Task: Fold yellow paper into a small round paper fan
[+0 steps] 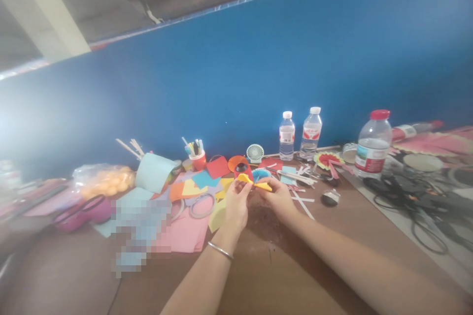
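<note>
Between my two hands is a piece of folded yellow paper, raised a little over the brown table. My left hand pinches its left part between thumb and fingers. On the right part, my right hand has its fingers closed too. The paper's middle looks narrow, with a flared part on each side; finer folds are too small to make out. Just behind my hands are a red roll-like object with a dark centre and a blue pleated paper piece.
Coloured paper sheets and tape rings lie left of my hands. A red pen cup, a small white fan and water bottles line the blue partition. White paper strips and black cables lie to the right.
</note>
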Available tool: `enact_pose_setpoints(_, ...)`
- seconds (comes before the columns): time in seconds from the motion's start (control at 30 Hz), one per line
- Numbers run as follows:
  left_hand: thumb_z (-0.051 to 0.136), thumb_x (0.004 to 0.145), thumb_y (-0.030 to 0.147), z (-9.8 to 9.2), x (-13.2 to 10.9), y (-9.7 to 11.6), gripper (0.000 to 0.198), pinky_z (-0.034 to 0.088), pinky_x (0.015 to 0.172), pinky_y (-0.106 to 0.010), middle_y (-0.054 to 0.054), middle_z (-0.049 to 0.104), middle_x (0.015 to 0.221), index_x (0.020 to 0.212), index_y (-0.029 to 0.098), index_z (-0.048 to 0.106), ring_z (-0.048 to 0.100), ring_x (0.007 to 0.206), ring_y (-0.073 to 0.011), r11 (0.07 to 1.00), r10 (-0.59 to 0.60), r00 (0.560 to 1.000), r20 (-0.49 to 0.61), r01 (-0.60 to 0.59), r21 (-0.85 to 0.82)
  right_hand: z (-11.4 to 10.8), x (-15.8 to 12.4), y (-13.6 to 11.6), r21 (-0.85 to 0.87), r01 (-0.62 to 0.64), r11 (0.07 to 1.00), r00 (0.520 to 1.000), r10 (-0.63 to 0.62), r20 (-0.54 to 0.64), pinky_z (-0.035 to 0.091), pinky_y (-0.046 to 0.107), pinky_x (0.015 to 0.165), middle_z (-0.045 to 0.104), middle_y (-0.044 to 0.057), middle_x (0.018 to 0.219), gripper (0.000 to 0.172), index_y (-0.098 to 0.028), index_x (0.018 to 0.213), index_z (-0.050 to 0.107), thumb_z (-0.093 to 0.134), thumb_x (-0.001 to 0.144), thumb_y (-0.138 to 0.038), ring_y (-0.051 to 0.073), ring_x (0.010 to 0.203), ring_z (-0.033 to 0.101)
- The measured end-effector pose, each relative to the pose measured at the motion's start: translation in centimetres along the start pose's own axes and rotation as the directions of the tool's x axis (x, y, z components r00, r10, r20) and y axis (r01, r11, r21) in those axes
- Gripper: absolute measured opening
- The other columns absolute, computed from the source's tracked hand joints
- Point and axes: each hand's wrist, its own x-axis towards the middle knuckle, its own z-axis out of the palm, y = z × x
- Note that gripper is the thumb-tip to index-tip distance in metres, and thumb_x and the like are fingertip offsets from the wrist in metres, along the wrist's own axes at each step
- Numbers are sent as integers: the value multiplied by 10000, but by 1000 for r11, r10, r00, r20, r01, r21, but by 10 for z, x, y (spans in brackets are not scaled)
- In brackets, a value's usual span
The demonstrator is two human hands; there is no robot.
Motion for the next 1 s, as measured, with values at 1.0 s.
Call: enact_pose_setpoints(1.0,655,625,228,-21,14,10,376,426,723,-272,-50,620,857,981,176,544,581,781,-158,929,52,988,145,-101,356,-14,1,-7,-277,143,950,986,-112,124,404,284,656,594,8,761,118,-198,797,580,530,715,-267,163,696,537)
